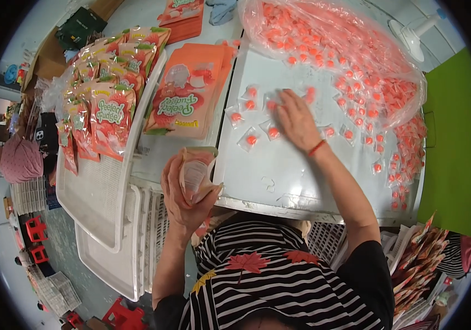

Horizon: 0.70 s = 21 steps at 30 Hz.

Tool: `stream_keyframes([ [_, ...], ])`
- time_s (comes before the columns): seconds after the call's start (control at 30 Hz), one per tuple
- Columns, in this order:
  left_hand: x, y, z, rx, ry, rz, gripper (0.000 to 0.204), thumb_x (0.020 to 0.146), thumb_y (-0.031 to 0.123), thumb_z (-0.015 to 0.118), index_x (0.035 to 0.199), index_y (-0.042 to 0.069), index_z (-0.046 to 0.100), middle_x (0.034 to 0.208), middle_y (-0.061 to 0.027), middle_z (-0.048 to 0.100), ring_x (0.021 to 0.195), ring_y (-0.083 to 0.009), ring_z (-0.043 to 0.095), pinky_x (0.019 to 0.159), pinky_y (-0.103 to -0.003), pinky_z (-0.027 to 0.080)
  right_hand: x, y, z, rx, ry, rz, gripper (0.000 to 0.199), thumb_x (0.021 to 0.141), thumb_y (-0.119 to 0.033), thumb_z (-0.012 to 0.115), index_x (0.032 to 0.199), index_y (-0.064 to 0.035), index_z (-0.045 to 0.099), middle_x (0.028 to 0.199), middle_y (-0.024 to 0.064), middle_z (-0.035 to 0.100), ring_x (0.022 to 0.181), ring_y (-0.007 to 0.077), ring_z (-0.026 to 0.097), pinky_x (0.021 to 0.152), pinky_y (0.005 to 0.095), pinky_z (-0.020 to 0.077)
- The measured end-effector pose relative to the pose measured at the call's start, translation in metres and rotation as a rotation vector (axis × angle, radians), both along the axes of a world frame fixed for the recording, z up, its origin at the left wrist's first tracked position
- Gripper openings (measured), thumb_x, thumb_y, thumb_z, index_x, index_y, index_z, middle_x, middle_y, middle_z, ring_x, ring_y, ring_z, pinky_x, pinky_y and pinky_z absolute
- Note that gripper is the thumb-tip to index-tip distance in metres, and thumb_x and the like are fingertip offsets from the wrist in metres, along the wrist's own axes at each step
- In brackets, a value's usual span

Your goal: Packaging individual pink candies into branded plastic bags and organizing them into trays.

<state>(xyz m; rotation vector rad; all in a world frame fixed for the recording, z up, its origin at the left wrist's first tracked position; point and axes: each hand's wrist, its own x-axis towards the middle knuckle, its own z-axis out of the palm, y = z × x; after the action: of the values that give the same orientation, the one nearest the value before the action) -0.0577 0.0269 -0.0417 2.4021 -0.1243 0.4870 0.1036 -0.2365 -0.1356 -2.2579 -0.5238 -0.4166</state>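
My left hand (179,192) is wrapped round a pouch (197,171) at the table's front edge. The pouch stands upright with its mouth apart. On the metal tabletop my right hand (297,122) lies with fingers stretched out, over and beside small clear-wrapped candies with orange-red centres. One wrapped candy (272,104) lies by its fingertips, and another candy (273,132) sits near the heel of the hand. More candies, such as this one (251,139), are scattered to the left. Whatever is under the palm is hidden.
A large clear bag (378,60) spills many candies over the table's right side. Flat orange pouches (183,88) are stacked at the left. Filled pouches (109,110) stand in a white tray (89,184) farther left. A green panel (455,137) borders the right.
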Motion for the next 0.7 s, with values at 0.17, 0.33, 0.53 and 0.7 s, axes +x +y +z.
stream_keyframes([
  [0.17, -0.008, 0.006, -0.006, -0.009, -0.007, 0.021, 0.091, 0.058, 0.012, 0.083, 0.135, 0.002, 0.036, 0.135, -0.0136, 0.044, 0.12, -0.0342, 0.043, 0.099, -0.042, 0.038, 0.004, -0.068, -0.007, -0.469, -0.111, -0.096, 0.032, 0.091, -0.015, 0.053, 0.119, -0.0005, 0.052, 0.127, 0.016, 0.051, 0.118, 0.0333, 0.048, 0.1, 0.041, 0.0374],
  [0.33, -0.013, 0.012, -0.009, -0.02, -0.005, 0.044, 0.091, 0.057, 0.01, 0.083, 0.135, 0.002, 0.036, 0.135, -0.014, 0.044, 0.12, -0.0344, 0.043, 0.099, -0.042, 0.038, -0.002, -0.076, 0.005, -0.365, -0.116, -0.149, 0.031, 0.091, -0.016, 0.052, 0.118, -0.0009, 0.053, 0.123, 0.0177, 0.052, 0.117, 0.0363, 0.046, 0.102, 0.0465, 0.0343],
  [0.53, -0.015, 0.017, -0.007, -0.013, -0.031, 0.074, 0.091, 0.056, 0.01, 0.083, 0.135, 0.002, 0.037, 0.134, -0.0152, 0.045, 0.119, -0.0351, 0.044, 0.099, -0.043, 0.038, -0.025, 0.001, 0.022, -0.067, -0.072, 0.05, 0.048, 0.084, -0.03, 0.064, 0.122, -0.0031, 0.052, 0.132, 0.021, 0.044, 0.12, 0.0407, 0.042, 0.1, 0.0491, 0.0343],
  [0.7, -0.013, 0.013, -0.005, -0.034, -0.022, 0.062, 0.09, 0.056, 0.009, 0.082, 0.134, 0.001, 0.039, 0.132, -0.0171, 0.045, 0.119, -0.0362, 0.045, 0.1, -0.043, 0.037, 0.005, 0.043, 0.026, -0.246, -0.019, 0.113, 0.057, 0.081, -0.044, 0.064, 0.125, -0.0098, 0.052, 0.133, 0.0188, 0.042, 0.124, 0.0427, 0.037, 0.1, 0.0519, 0.0323],
])
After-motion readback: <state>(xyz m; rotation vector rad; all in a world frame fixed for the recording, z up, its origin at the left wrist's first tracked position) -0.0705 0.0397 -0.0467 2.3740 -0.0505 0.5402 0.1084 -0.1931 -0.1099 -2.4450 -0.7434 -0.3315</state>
